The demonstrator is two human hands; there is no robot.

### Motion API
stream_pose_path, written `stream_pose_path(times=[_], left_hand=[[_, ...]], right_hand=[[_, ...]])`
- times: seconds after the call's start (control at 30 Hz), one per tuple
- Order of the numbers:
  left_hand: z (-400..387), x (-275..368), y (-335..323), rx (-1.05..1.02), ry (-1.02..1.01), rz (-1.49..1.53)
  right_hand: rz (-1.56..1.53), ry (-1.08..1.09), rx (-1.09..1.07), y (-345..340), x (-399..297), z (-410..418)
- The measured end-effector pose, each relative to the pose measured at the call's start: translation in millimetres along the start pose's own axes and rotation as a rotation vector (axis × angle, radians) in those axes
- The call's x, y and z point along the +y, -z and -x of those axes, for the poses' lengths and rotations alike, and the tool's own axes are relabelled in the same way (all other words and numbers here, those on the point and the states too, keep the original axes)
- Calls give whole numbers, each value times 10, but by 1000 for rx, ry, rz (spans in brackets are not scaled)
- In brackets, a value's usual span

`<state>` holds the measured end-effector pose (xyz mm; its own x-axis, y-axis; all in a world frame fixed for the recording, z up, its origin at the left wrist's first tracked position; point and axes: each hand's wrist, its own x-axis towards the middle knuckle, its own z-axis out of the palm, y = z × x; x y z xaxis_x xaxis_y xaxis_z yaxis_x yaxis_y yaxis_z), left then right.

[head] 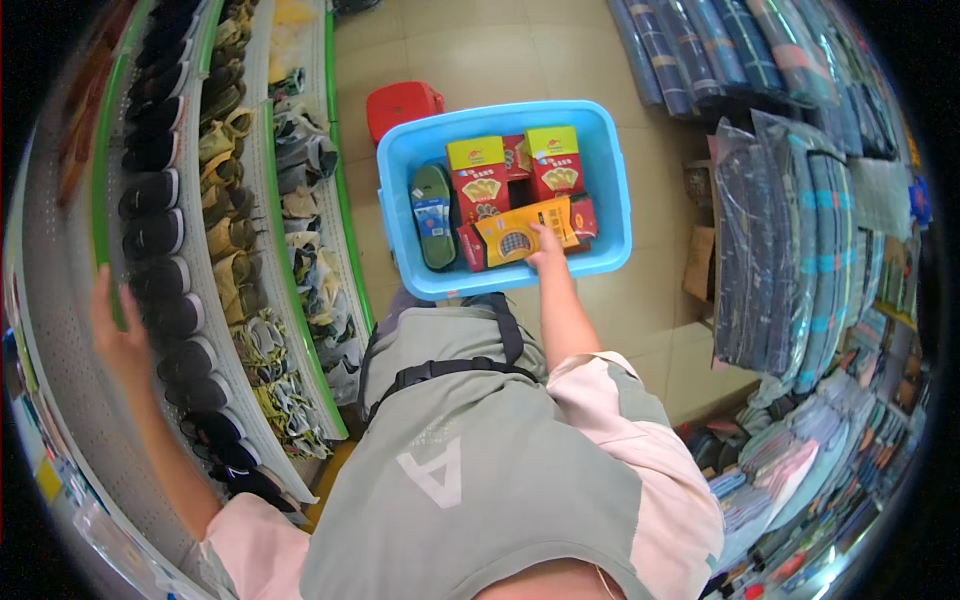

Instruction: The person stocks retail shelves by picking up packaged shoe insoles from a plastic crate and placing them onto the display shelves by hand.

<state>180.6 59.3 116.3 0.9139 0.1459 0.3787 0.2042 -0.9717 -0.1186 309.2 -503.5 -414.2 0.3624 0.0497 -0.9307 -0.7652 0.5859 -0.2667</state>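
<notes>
My right hand has its fingers on an orange packet inside a light-blue plastic tub. Any fingers beneath the packet are hidden. Behind it stand two red boxes with yellow-green tops, one on the left and one on the right. A green slipper with a blue label lies along the tub's left wall. Blurred and with fingers spread, my left hand is beside the green shelf edging, close to a row of black shoes. It holds nothing.
Shelves at left carry tan boots and plastic-wrapped goods. A red plastic container stands behind the tub on the tiled floor. At right are stacked plastic-wrapped textiles, rolled plaid fabrics and piles of folded cloth.
</notes>
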Motion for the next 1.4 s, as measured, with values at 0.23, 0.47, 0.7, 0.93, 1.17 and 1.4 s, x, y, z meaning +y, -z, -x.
stream_pose_path(times=[0.23, 0.47, 0.7, 0.93, 1.17, 1.4], left_hand=[[895, 1000, 1, -129, 120, 289], [1395, 1642, -160, -224, 269, 563], [1238, 2082, -139, -256, 323, 779], [660, 2714, -138, -431, 471, 1499], [24, 2798, -251, -151, 315, 1646], [-302, 2534, -396, -116, 236, 2133]], right_hand=[[-35, 133, 102, -151, 151, 66], [-116, 230, 58, -359, 32, 521], [-21, 228, -527, -718, -251, 1798], [198, 285, -806, -1324, -400, 2987], [353, 217, -1118, -1434, -135, 3530], [652, 225, -1270, -1572, -52, 3740]])
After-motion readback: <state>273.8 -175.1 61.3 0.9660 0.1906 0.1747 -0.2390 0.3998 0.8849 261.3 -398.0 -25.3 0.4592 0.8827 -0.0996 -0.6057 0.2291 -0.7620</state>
